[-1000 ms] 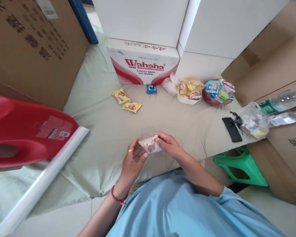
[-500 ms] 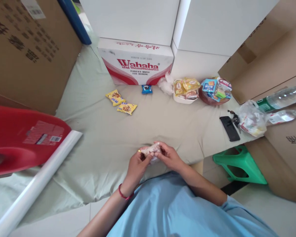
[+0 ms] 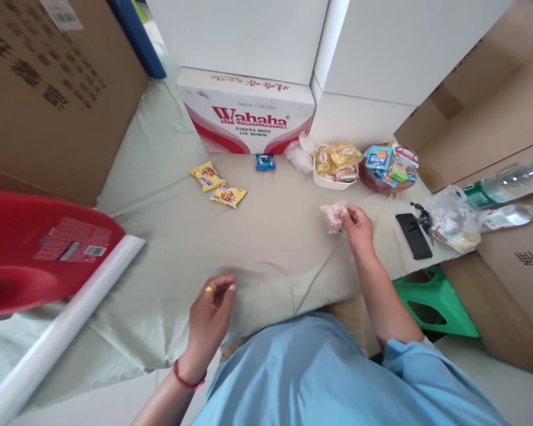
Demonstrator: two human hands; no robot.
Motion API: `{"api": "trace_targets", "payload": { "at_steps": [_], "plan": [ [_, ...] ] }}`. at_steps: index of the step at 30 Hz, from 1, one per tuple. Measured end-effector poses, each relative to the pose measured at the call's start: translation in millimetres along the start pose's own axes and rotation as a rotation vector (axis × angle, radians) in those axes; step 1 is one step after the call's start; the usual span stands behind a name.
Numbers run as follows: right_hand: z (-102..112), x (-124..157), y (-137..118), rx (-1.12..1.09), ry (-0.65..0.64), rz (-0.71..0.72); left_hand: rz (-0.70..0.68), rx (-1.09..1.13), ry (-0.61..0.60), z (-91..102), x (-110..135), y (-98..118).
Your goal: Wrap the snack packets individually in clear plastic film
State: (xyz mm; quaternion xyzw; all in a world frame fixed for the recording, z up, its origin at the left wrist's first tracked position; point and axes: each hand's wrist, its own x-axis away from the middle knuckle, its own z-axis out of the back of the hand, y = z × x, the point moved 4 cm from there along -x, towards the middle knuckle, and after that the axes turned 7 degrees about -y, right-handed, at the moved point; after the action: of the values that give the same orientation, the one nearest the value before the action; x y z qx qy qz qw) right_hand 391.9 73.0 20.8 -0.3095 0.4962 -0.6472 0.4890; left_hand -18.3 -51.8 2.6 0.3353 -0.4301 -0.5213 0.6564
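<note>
My right hand (image 3: 357,229) pinches a small pale wrapped snack packet (image 3: 332,216) by its right edge, in front of the snack containers. A white tub (image 3: 336,184) of yellow and brown wrapped snacks stands just beyond it. Beside the tub sits a reddish-brown bowl (image 3: 387,186) of blue and mixed packets. My left hand (image 3: 211,310), wearing a ring, hovers near the front edge with loosely curled fingers and nothing visible in them. Two yellow cookie packets (image 3: 207,176) lie left of centre, and a small blue packet (image 3: 265,163) lies against the Wahaha carton.
The Wahaha carton (image 3: 249,118) stands at the back. At right are a black phone (image 3: 414,236), a plastic bag (image 3: 455,218), bottles (image 3: 506,183) and a green stool (image 3: 439,300). A red plastic object (image 3: 48,248) and a white roll (image 3: 66,325) flank the left.
My right hand has carried the snack packet away from me and to the right, toward the tub. My left hand has let go of it and moved left.
</note>
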Motion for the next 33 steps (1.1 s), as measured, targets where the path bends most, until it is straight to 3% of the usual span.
{"api": "trace_targets", "payload": {
  "at_steps": [3,6,9,11,14,18,21,26,28,30,33],
  "plan": [
    [9.5,-33.5,4.3,0.001,0.063,0.051,-0.082,-0.162,0.103,28.2,9.8,-6.5],
    [1.1,-46.6,9.5,0.078,-0.038,0.052,-0.107,-0.280,0.198,51.2,20.0,-14.6],
    [-12.0,-47.1,17.0,0.316,-0.136,0.034,-0.082,-0.365,0.256,62.8,26.9,-25.8],
    [-17.3,-48.5,20.9,0.412,-0.152,0.036,-0.118,-0.408,0.266,62.8,28.3,-31.3],
    [-19.2,-57.7,23.6,0.374,-0.131,0.016,-0.292,-0.510,0.288,55.5,27.8,-32.5],
    [-17.5,-71.9,22.7,0.495,-0.007,-0.026,-0.519,-0.666,0.307,42.9,27.3,-26.1],
    [-18.5,-72.0,21.1,0.663,0.057,-0.021,-0.578,-0.724,0.316,38.3,28.4,-20.7],
    [-19.0,-53.8,2.9,0.847,0.246,0.204,-0.592,-0.743,0.358,34.8,32.1,-15.0],
    [-31.0,-47.3,-8.9,0.806,0.190,0.354,-0.597,-0.753,0.373,33.5,33.3,-13.4],
    [-54.1,-45.8,-19.9,0.762,0.036,0.457,-0.604,-0.762,0.386,32.8,34.2,-11.6],
    [-93.9,-57.2,-35.1,0.775,-0.097,0.497,-0.617,-0.772,0.391,32.8,34.9,-8.9]
  ]
}}
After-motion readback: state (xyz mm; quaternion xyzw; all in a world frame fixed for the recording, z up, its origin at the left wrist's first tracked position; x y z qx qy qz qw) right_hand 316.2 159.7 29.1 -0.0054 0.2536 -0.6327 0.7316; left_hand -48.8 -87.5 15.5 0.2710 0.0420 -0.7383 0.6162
